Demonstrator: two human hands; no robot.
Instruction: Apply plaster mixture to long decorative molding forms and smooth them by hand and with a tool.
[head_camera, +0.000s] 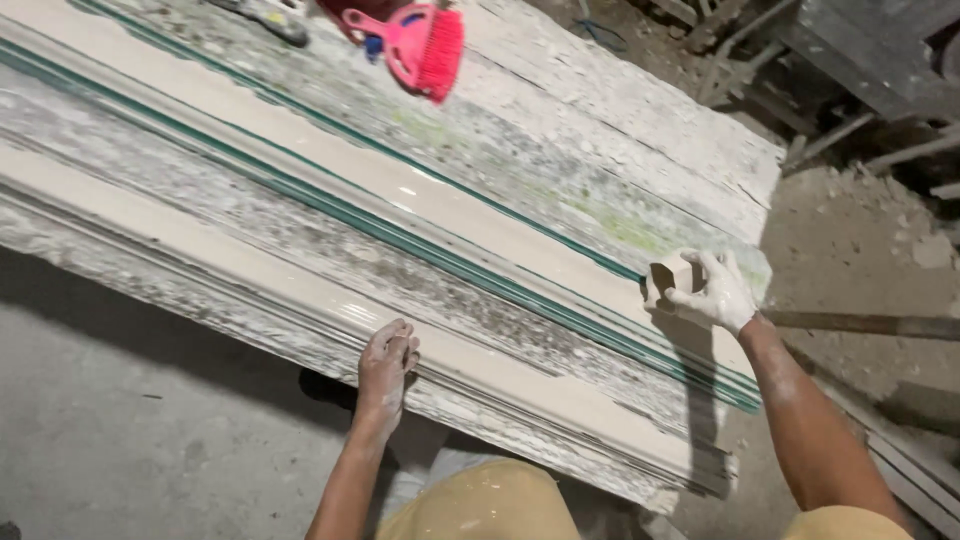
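Yellow-tan cloth (490, 505), seemingly the person's clothing over the knees, fills the bottom edge of the view, closest to the camera. Just above it the left hand (385, 365) rests on the near edge of a long workbench (600, 150), its fingers curled down against the outermost strip of wet, cream-coloured plaster moulding (200, 262); it grips nothing, only presses on that edge. The forearm runs up from the lower middle of the view.

The right hand (712, 290), coated white with plaster, is farther up and to the right, near the bench's far end. It is clenched around a small cream-coloured shaping block (662, 282), which sits on the second moulding strip (400, 190), a glossy cream band running diagonally along the bench. Thin green lines (420, 245) border that band on both sides, and the block touches the strip where the upper green line ends in view.

Between the two cream strips lies a rough, grey-speckled stretch of bench surface, crusted with dried plaster. Another such crusted stretch, faintly tinged green, lies beyond the second strip.

At the top of the view, well apart from both hands, a pink hand brush (425, 45) lies on the bench with its bristles pointing right. To the right of the bench, dusty ground (860, 250) shows, with a long dark bar (870, 325) lying across it just beyond the right wrist, and grey timber pieces in the upper right corner.
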